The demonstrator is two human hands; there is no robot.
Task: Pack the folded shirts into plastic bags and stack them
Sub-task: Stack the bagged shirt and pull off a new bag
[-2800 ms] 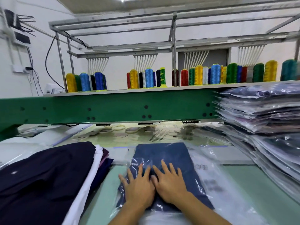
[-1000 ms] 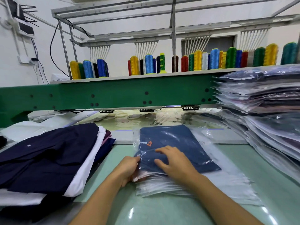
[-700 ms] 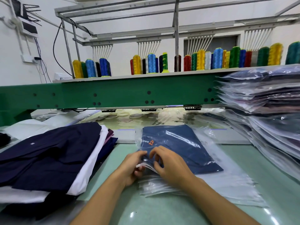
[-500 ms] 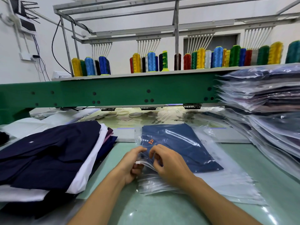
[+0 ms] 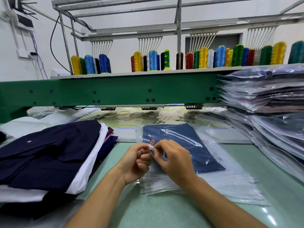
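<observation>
Lately both hands had left off pressing flat on the bagged shirt (image 5: 181,142) and come together at its near left corner. The left hand (image 5: 136,162) and right hand (image 5: 174,160) each pinched the bag (image 5: 139,135) at its mouth, lifted a little. Sealing looked under way, with stacking on the pile (image 5: 263,96) to their right yet to come. The white bit between the fingertips was unclear, and the right palm hid the seam.
</observation>
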